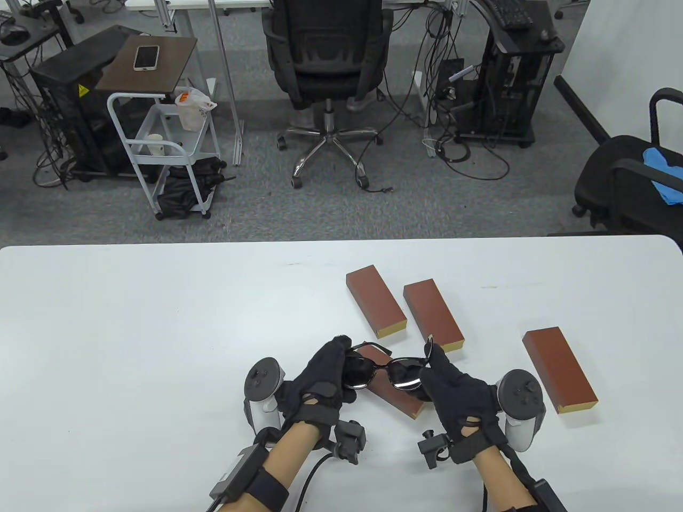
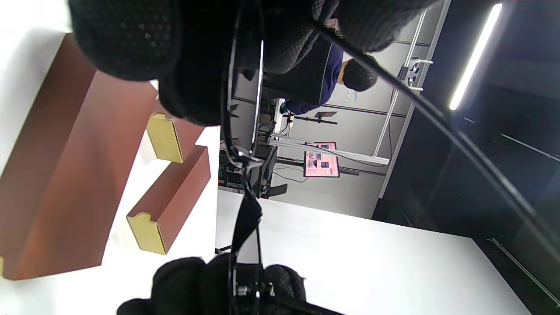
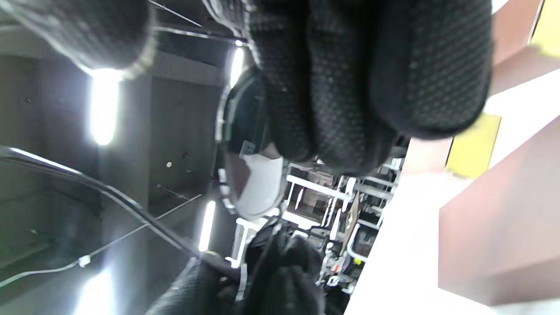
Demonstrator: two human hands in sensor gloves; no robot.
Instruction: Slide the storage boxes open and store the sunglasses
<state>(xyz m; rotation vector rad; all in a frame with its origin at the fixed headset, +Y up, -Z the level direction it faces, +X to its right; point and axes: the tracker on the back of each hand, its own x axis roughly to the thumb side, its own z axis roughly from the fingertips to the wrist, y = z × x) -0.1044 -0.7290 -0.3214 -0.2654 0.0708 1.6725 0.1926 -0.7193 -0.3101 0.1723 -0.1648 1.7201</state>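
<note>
Black sunglasses [image 1: 403, 376] are held just above the table between both hands. My left hand [image 1: 341, 362] grips the left lens end and my right hand [image 1: 429, 368] pinches the right end, with one temple arm sticking up. Several brown sliding storage boxes with yellow ends lie on the table: one [image 1: 400, 401] right under the sunglasses, two [image 1: 376, 301] [image 1: 432, 317] behind them, one [image 1: 559, 370] to the right. All look closed. In the left wrist view the sunglasses frame [image 2: 245, 144] runs edge-on from my left fingers [image 2: 131, 39]. The right wrist view shows a lens [image 3: 249, 183] below my right fingers [image 3: 350, 78].
The white table [image 1: 133, 346] stretches wide to the left of my hands. Beyond its far edge are an office chair [image 1: 325, 58], a small cart [image 1: 165, 144] and computer towers on the floor. Another chair [image 1: 629, 176] stands at the far right.
</note>
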